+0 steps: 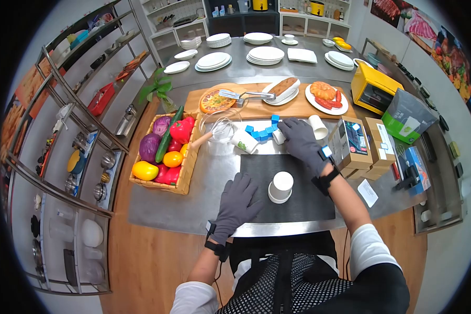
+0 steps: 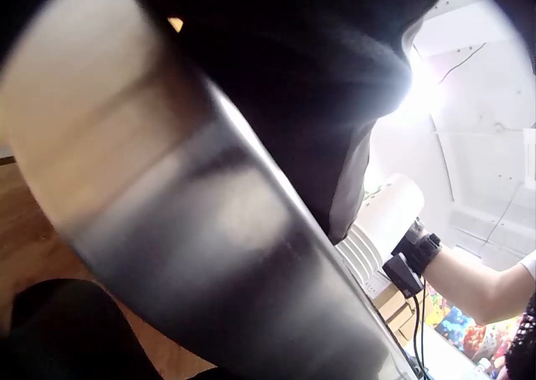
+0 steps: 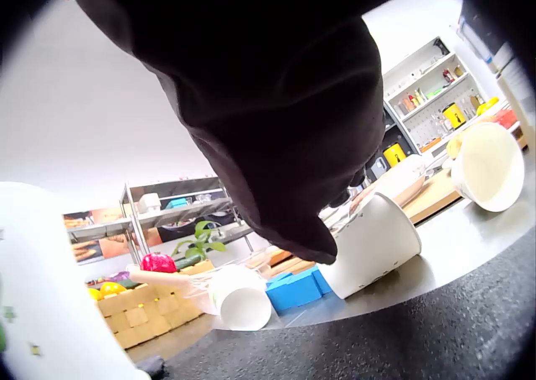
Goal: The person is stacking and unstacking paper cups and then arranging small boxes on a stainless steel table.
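Observation:
My right hand [image 1: 300, 140] reaches over the far edge of the dark mat [image 1: 314, 201], thumb and fingers at a white paper cup [image 3: 378, 244] lying on its side. Beside that cup sit several blue cubes [image 1: 264, 134]. A second paper cup [image 1: 244, 141], with a green print, lies left of the cubes. To the right of my hand lies a third cup [image 1: 317, 127], its mouth showing in the right wrist view. A nested stack of paper cups [image 1: 282, 183] stands upside down on the mat. My left hand [image 1: 239, 201] rests left of that stack, fingers extended, holding nothing.
At left stands a basket [image 1: 189, 175] of vegetables, with a whisk [image 1: 220, 129] near its right side. Behind the cups runs a wooden board [image 1: 256, 107] bearing pizza, tongs, bread and plated food. Cardboard boxes [image 1: 350, 146] and a yellow toaster oven [image 1: 374, 86] stand at right.

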